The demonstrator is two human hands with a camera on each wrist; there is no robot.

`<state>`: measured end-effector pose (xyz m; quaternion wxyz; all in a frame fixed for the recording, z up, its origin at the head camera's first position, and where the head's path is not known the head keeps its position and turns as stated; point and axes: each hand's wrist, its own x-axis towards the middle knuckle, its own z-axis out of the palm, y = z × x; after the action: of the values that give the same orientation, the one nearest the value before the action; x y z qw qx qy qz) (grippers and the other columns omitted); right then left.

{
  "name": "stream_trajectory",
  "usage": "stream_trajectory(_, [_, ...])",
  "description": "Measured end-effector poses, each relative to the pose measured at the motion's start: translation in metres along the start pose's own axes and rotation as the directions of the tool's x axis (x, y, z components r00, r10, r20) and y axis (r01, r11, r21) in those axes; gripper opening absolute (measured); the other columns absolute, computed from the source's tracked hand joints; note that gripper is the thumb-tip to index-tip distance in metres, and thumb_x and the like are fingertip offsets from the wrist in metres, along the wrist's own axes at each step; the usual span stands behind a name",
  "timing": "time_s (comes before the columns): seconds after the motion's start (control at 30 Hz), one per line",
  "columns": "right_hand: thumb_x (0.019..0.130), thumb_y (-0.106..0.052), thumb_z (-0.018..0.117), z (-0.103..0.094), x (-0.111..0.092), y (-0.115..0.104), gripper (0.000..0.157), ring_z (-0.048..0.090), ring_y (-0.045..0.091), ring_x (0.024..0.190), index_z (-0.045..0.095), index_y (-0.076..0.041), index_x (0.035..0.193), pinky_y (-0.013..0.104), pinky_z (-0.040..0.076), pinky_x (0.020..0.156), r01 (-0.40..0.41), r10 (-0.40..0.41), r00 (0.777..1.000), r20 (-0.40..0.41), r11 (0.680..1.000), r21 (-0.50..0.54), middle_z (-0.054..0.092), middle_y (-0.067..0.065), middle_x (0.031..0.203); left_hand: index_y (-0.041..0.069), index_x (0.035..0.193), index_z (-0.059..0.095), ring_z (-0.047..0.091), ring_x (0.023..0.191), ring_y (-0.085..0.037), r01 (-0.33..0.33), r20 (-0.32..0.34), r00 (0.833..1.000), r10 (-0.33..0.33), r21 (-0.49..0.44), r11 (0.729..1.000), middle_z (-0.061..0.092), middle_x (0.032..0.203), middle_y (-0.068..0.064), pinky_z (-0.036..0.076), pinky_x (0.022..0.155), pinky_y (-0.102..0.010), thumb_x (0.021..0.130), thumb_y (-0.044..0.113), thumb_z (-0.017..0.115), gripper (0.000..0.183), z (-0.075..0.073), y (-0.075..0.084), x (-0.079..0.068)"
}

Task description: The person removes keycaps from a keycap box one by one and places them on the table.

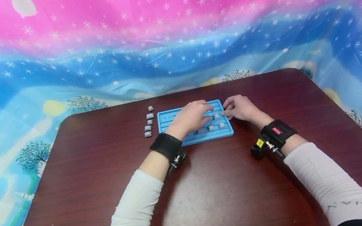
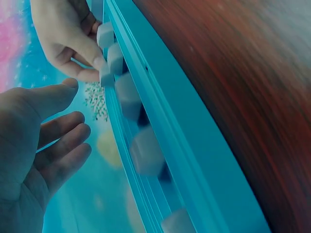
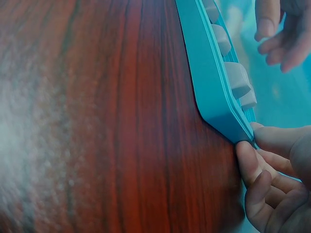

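Your blue tray (image 1: 208,138) lies flat on the far half of the table (image 1: 217,198), pale cubes (image 1: 221,126) standing in its slots, which seem meant to keep them lined up. Your right hand (image 1: 241,108) pinches its right edge, probably to steady it; your left hand (image 1: 190,118) hangs over it, fingers loosely spread, gripping nothing. Leftward, five loose cubes (image 1: 148,134) stand just beside it; toward you, broad wood gives room.
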<state>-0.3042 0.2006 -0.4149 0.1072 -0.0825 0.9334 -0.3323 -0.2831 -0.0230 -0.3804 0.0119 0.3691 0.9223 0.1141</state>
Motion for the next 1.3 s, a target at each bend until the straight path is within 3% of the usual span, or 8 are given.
stream_trajectory(0.27, [0.088,-0.024,0.068,0.0,0.0,0.0,0.03,0.068,0.017,0.069,0.063,-0.002,0.109,0.033,0.056,0.067,0.01,-0.01,1.0,-0.004,1.0,0.012,0.071,0.014,0.092,0.018,0.127,0.064,0.057,0.112,-0.013,-0.016,0.007,1.0,0.016,0.027,1.0,0.062,0.122,0.0,0.049,0.096,-0.029,0.094,0.03,0.059,0.035,0.005,0.013,0.014])
stream_trajectory(0.5, [0.089,-0.024,0.067,-0.001,-0.002,-0.002,0.03,0.068,0.017,0.07,0.063,-0.003,0.11,0.034,0.056,0.069,0.014,-0.014,1.0,0.003,1.0,0.014,0.072,0.014,0.094,0.018,0.122,0.066,0.056,0.098,-0.011,0.002,0.002,1.0,-0.002,0.026,1.0,0.063,0.111,-0.001,0.05,0.087,-0.026,0.093,0.027,0.061,0.031,0.008,0.019,0.02])
stream_trajectory(1.03, [0.089,-0.023,0.067,0.0,-0.001,-0.002,0.029,0.068,0.017,0.069,0.063,-0.002,0.109,0.035,0.056,0.071,0.0,0.0,1.0,-0.003,1.0,0.005,0.071,0.015,0.094,0.019,0.116,0.07,0.058,0.101,-0.01,0.044,0.02,0.999,-0.043,-0.011,0.999,0.067,0.112,0.003,0.051,0.087,-0.025,0.093,0.022,0.061,0.025,0.018,0.019,0.03])
stream_trajectory(1.3, [0.089,-0.023,0.067,-0.001,-0.001,-0.001,0.029,0.068,0.016,0.069,0.063,-0.002,0.11,0.034,0.056,0.07,0.003,-0.003,1.0,-0.002,1.0,0.0,0.072,0.015,0.095,0.02,0.116,0.071,0.059,0.09,-0.007,0.039,0.03,0.999,-0.038,-0.017,0.999,0.069,0.108,0.004,0.05,0.078,-0.022,0.095,0.018,0.058,0.025,0.023,0.017,0.032])
